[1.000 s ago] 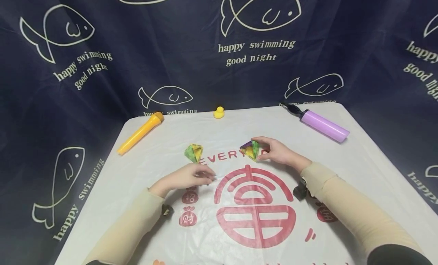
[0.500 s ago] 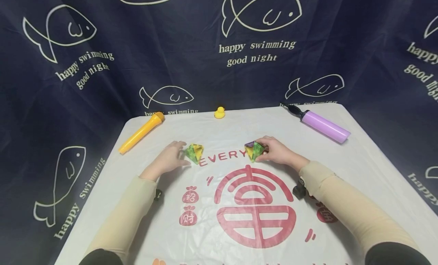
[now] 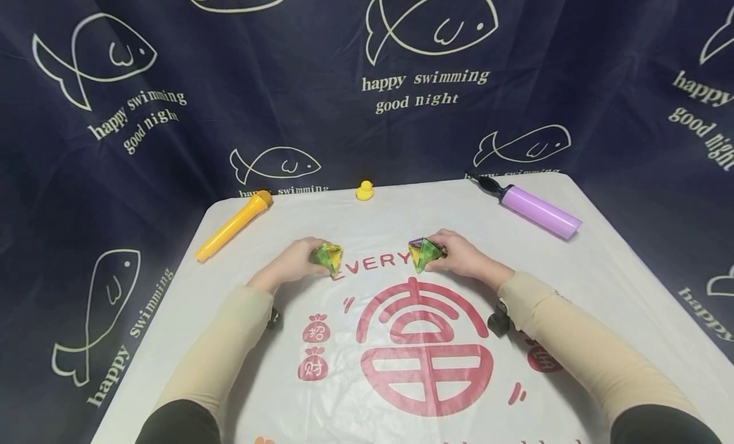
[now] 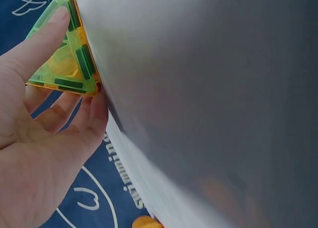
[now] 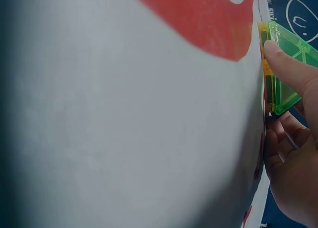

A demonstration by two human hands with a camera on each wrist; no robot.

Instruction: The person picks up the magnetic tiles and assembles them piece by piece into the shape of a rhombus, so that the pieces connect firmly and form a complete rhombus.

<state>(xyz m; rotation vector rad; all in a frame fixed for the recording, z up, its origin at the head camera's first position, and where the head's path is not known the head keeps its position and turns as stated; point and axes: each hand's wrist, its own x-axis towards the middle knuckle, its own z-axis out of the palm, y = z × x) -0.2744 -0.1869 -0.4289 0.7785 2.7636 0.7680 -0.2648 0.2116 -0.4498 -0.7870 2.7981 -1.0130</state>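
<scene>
On the left, a see-through green and yellow pyramid of magnetic tiles [image 3: 330,258] is gripped by my left hand [image 3: 295,259]. In the left wrist view my thumb lies on the green face of that pyramid [image 4: 62,64], with the fingers on its far side. A second pyramid of magnetic tiles [image 3: 423,256], green, yellow and purple, is held by my right hand [image 3: 461,256]. My right thumb presses near its edge in the right wrist view, where the green face of this pyramid [image 5: 288,64] shows. The two pyramids stand apart, both close over the tabletop.
A yellow toy microphone [image 3: 234,227] lies at the back left of the white-covered table [image 3: 390,221]. By the back edge sits a small yellow duck [image 3: 364,190]. A purple hand pump [image 3: 539,211] lies at the back right. Dark blue printed cloth [image 3: 321,113] hangs behind.
My left hand moved left and back from in front of the left pyramid, then closed round it. The right hand kept its pyramid, which has turned slightly.
</scene>
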